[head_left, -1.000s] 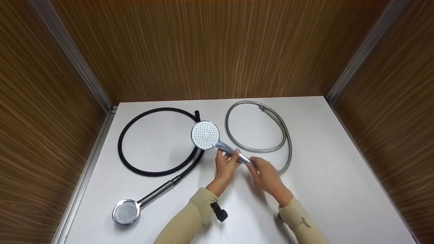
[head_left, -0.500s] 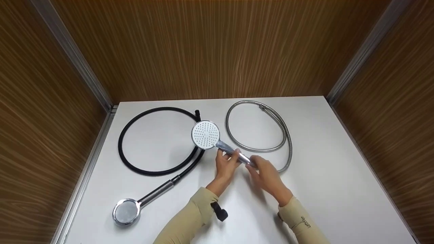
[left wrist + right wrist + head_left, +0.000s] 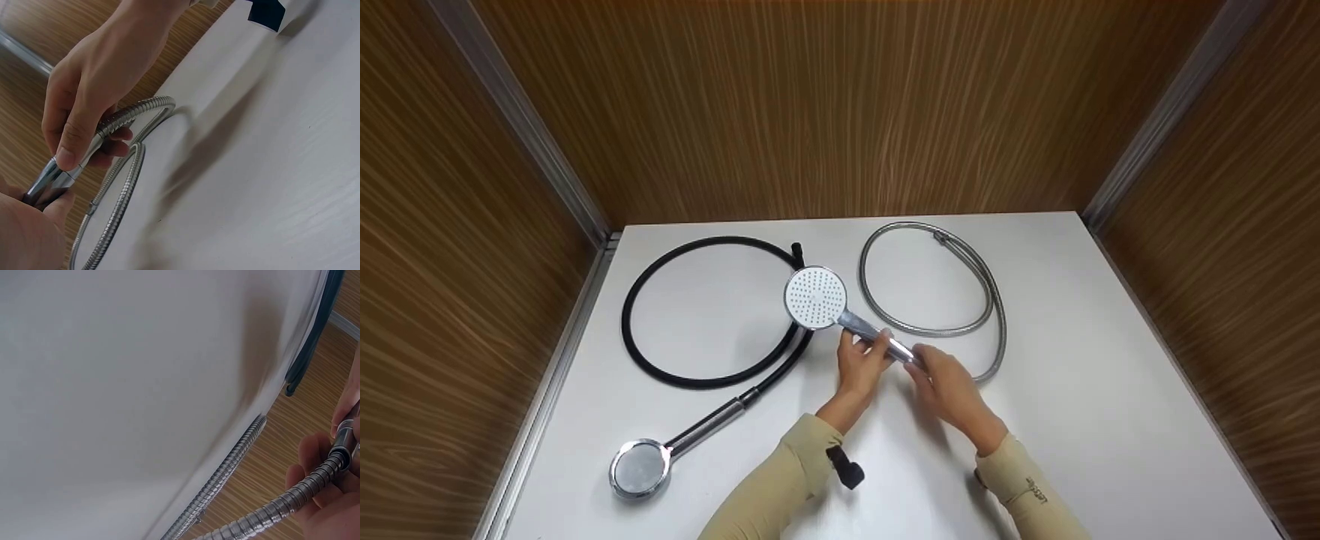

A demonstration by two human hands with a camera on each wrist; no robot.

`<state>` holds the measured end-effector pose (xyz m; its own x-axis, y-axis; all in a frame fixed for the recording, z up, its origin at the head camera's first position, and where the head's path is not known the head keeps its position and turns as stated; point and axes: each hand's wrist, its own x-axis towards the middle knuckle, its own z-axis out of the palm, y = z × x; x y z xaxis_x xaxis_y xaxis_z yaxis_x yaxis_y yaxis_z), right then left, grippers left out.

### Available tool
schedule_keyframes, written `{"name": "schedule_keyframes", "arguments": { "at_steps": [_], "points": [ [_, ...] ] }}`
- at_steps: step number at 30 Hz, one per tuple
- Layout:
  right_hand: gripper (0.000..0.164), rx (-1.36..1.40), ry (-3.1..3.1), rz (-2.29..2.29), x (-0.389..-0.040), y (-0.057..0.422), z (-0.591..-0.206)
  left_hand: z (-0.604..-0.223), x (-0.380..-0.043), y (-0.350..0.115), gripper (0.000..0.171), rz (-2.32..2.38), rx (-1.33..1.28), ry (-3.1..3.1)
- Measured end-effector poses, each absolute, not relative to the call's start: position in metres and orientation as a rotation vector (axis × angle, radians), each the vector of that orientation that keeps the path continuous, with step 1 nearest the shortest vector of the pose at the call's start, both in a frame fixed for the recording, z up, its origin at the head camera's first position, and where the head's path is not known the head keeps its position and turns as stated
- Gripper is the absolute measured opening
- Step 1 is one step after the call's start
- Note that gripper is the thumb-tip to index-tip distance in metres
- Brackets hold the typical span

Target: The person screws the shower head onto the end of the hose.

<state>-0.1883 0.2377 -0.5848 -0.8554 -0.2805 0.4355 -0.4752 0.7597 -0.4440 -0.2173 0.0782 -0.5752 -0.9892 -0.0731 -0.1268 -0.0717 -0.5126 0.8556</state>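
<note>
A chrome shower head [image 3: 815, 298] with a white dotted face is held above the table, face up, handle slanting down to the right. My left hand [image 3: 861, 371] grips the handle from below, thumb on top. At the handle's lower end, my right hand [image 3: 952, 386] pinches the metal connector [image 3: 343, 439] of a silver flexible hose [image 3: 1002, 322]. In the left wrist view the hose [image 3: 151, 103] bends out from under the right hand [image 3: 107, 79], and the connector meets the handle [image 3: 42, 183]. How far the two are joined is hidden by fingers.
To the left lies a black hose [image 3: 624, 322] in a loop, joined to a second chrome shower head [image 3: 639, 470] near the front left. Wood-grain panels [image 3: 840, 112] enclose the white table [image 3: 1110, 420] at the back and both sides.
My right fingers shift slightly around the connector at the handle's end. The shower head, my left hand and both hoses stay almost where they were.
</note>
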Motion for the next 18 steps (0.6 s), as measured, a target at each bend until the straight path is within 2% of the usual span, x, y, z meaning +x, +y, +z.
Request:
{"name": "schedule_keyframes", "arguments": {
  "at_steps": [8,18],
  "points": [
    [0.011,0.581,-2.667,0.765,-0.1889,0.2378,-0.5841,-0.5766,-0.2178,0.0775,0.043,-2.703,0.233,-1.618],
    [0.014,0.518,-2.803,0.785,-0.187,0.2392,-0.5831,-0.5823,-0.2206,0.076,0.037,-2.72,0.189,-1.665]
  ]
}}
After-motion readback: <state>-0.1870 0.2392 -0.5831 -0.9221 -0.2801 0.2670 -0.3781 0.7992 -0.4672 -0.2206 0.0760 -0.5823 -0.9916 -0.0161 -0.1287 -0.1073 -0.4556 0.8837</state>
